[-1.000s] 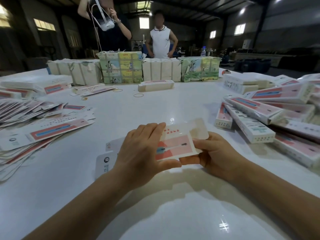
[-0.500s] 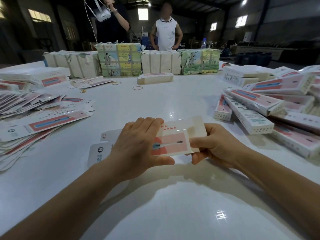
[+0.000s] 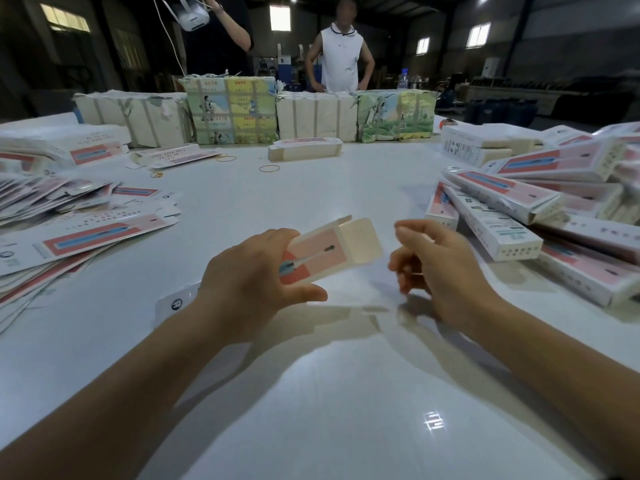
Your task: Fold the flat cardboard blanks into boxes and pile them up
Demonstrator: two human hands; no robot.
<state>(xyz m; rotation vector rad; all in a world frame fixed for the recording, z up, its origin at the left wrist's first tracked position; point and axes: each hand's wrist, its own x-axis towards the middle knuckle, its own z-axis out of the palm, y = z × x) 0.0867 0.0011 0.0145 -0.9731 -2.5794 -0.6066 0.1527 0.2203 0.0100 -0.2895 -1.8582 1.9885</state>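
The left hand [image 3: 249,285] grips a half-formed pink-and-white cardboard box [image 3: 322,254] above the glossy white worktop [image 3: 311,393], thumb beneath and fingers on top. The box's long axis runs from that hand up and to the right, ending in a plain white end flap [image 3: 360,242] that stands open. The right hand [image 3: 440,268] is empty, its fingers loosely curled, just beside that flap but apart from it. It is the nearer hand, so closing the flap likely falls to it.
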